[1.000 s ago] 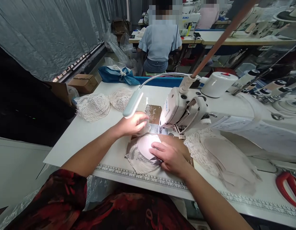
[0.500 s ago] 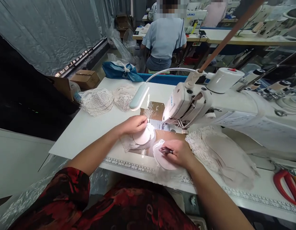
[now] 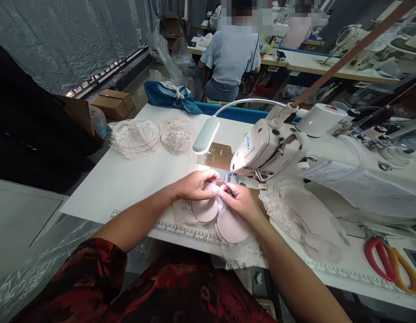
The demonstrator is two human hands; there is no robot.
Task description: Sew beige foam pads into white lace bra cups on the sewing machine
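Observation:
Just in front of the sewing machine (image 3: 258, 146), my two hands meet over a pale pink lace bra with two round padded cups. My left hand (image 3: 197, 186) is closed, pinching the bra's upper middle edge above the left cup (image 3: 205, 210). My right hand (image 3: 241, 202) is closed around dark metal thread snips (image 3: 230, 191), their points up and left. Its thumb and finger also touch the bra's middle. The right cup (image 3: 232, 226) lies below this hand, with lace (image 3: 240, 255) hanging over the table's front edge.
Lace cup stacks (image 3: 136, 139) lie at the back left; more lace pieces (image 3: 305, 220) lie right of the machine. Red-and-orange-handled scissors (image 3: 391, 264) rest at the right edge. A lamp (image 3: 206, 134) hangs over the table. A co-worker (image 3: 230, 58) sits ahead.
My hands have come together at the bra's middle. The right hand has moved up and left with the snips. The cups now lie side by side, nearer the front edge.

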